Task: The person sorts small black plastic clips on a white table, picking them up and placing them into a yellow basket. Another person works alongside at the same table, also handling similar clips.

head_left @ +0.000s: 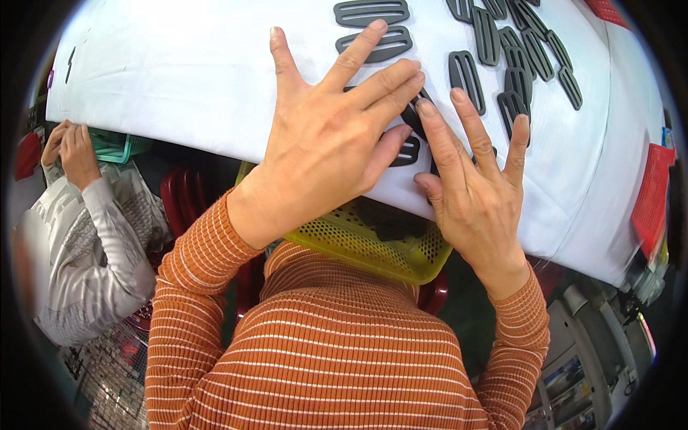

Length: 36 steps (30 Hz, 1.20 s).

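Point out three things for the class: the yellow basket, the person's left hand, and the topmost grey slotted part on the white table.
yellow basket (373, 247), head view, on its perforated front wall.
left hand (322, 154), head view, on the back of the hand.
topmost grey slotted part (371, 12), head view, on its middle bar.

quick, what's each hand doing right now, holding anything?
Left hand: open, flat on dark grey plastic slotted buckles, gripping nothing.
Right hand: open, fingers spread on the white table cover, holding nothing.
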Each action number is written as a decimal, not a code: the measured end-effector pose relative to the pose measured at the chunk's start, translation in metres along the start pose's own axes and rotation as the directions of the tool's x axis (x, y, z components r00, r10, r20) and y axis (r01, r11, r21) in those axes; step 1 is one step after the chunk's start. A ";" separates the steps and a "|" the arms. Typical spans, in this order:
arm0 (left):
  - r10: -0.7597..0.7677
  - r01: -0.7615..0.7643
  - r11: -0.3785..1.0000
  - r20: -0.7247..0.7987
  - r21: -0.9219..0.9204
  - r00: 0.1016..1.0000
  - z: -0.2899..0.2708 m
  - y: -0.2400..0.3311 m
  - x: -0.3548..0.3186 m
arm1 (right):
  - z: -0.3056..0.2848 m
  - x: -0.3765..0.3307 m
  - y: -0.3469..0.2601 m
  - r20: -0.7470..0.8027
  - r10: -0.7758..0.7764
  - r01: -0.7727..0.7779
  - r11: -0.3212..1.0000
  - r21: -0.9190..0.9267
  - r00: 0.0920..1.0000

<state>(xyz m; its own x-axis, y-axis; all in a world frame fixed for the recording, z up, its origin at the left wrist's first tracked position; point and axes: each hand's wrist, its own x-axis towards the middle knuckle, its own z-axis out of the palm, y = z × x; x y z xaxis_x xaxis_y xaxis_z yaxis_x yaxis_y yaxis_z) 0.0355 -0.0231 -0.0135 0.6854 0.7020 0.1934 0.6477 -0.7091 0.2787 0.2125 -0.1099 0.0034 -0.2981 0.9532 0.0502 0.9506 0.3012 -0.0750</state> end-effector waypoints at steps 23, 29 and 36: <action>-0.208 0.021 0.899 -0.385 -0.437 0.899 -0.004 -0.112 -0.024 | 0.036 -0.043 -0.005 -0.294 0.465 -0.383 0.875 0.296 0.835; -0.265 0.096 0.893 -0.343 -0.439 0.901 -0.003 -0.110 -0.038 | 0.038 -0.050 -0.025 -0.222 0.459 -0.406 0.880 0.246 0.860; -0.202 0.089 0.936 -0.312 -0.340 0.929 -0.014 -0.113 -0.037 | 0.027 -0.044 -0.034 -0.221 0.422 -0.369 0.897 0.245 0.879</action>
<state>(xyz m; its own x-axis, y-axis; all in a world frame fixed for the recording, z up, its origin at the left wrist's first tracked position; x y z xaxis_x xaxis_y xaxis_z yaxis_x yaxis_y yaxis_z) -0.0679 0.0315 -0.0390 0.4021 0.8153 0.4167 0.5539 -0.5789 0.5983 0.1911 -0.1611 -0.0229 0.1583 0.9595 0.2329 0.9411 -0.0753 -0.3297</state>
